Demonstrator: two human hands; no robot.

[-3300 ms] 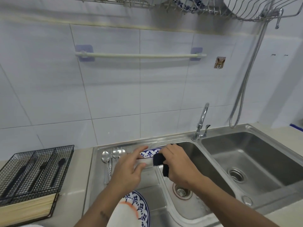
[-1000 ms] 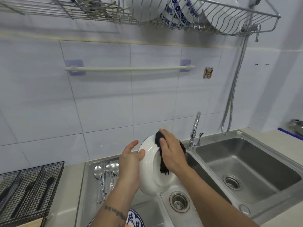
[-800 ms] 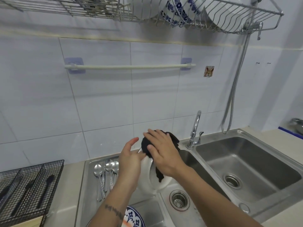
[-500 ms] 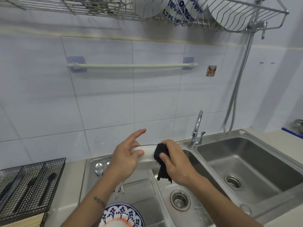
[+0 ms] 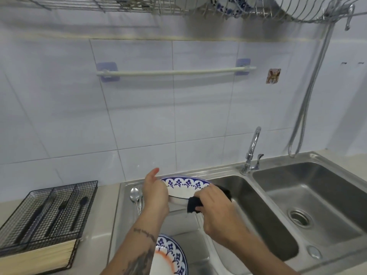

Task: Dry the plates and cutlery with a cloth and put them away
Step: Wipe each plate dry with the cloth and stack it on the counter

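My left hand (image 5: 155, 195) holds a white plate with a blue flower rim (image 5: 183, 187) by its left edge, face up over the sink's draining board. My right hand (image 5: 215, 208) grips a dark cloth (image 5: 195, 204) and pinches the plate's near right rim with it. Spoons (image 5: 135, 195) lie on the draining board just left of my left hand. A second blue-rimmed plate (image 5: 172, 255) lies lower on the board, partly hidden by my left forearm. The wire dish rack (image 5: 218, 8) overhead holds several plates.
A black wire cutlery tray (image 5: 49, 211) with dark utensils stands on the counter at left, a box of chopsticks (image 5: 35, 259) in front of it. The tap (image 5: 252, 153) stands between two steel basins (image 5: 309, 199). A towel rail (image 5: 174, 72) crosses the tiled wall.
The plate has been turned from upright with its white back showing to nearly flat with its patterned face up. My right hand with the cloth has slid to the plate's near right rim.
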